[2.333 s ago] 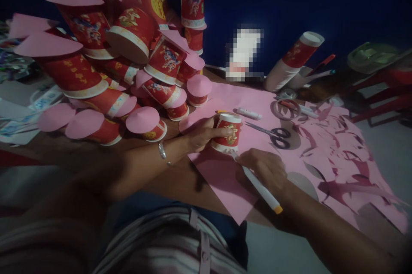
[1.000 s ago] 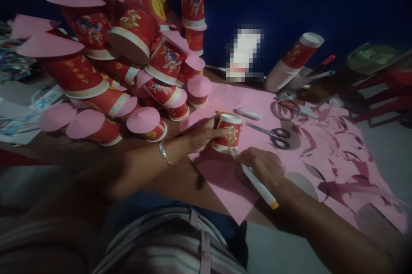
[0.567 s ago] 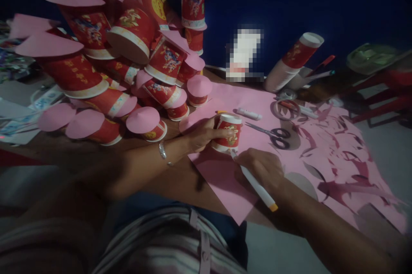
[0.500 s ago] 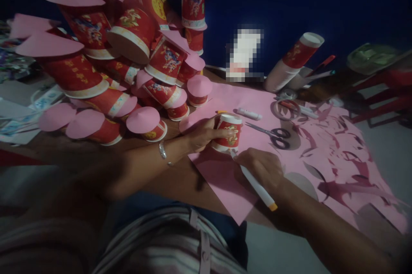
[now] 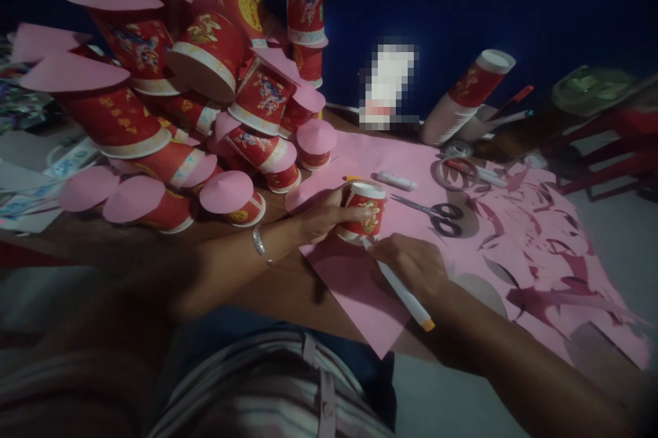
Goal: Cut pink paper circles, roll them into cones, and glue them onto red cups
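Observation:
A red paper cup (image 5: 366,210) with a gold pattern and pale bands at both ends is gripped by my left hand (image 5: 329,212), its thumb across the front. My right hand (image 5: 414,261) is closed around a white marker (image 5: 406,294) with an orange end. The marker's tip meets the pale band at the cup's lower edge. Under both hands lies a pink paper sheet (image 5: 354,287). Black-handled scissors (image 5: 432,212) rest on it to the right of the cup, and a white glue stick or capped tube (image 5: 395,181) lies behind the cup.
Red cups with pink paper cones (image 5: 226,192) are piled high at the left. Pink paper scraps (image 5: 555,246) spread over the right side. A roll of tape (image 5: 455,172) and a leaning stack of cups (image 5: 465,99) stand at the back right, near a red stool (image 5: 606,143).
The marker in my right hand has shifted slightly left along the cup's lower band. My left hand keeps the same hold, and the view has moved a little.

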`<control>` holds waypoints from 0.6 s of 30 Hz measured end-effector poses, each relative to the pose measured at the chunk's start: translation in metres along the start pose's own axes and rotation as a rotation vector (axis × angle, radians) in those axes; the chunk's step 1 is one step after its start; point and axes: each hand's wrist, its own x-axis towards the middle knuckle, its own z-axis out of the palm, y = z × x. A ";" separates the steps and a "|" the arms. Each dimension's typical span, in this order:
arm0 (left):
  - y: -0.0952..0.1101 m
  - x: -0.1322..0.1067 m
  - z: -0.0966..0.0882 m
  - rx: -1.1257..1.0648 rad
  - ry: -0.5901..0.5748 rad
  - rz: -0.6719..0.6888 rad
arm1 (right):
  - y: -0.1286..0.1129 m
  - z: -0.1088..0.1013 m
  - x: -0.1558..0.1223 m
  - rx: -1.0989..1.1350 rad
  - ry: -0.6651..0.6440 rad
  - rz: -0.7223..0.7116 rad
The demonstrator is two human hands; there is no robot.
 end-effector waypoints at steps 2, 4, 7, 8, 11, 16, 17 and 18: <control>-0.002 0.001 -0.001 0.002 -0.005 0.008 | 0.001 0.000 0.000 -0.006 0.013 -0.006; -0.003 0.002 -0.002 -0.005 -0.009 0.013 | 0.001 0.001 -0.001 -0.021 0.030 -0.015; -0.003 0.002 -0.003 -0.008 -0.005 0.007 | 0.002 0.001 0.000 -0.038 0.044 -0.007; -0.003 0.001 -0.002 -0.006 -0.002 0.005 | 0.002 0.001 0.000 -0.038 0.051 -0.003; -0.001 0.000 -0.001 0.012 0.009 -0.014 | 0.001 0.000 0.002 -0.028 0.071 0.001; 0.002 -0.001 0.001 0.014 0.014 -0.033 | 0.001 0.000 0.004 -0.046 0.108 0.021; 0.002 -0.001 0.001 0.009 0.010 -0.028 | 0.001 0.000 0.004 -0.054 0.111 0.031; 0.002 0.000 0.001 0.006 0.006 -0.024 | 0.001 0.000 0.004 -0.057 0.109 0.039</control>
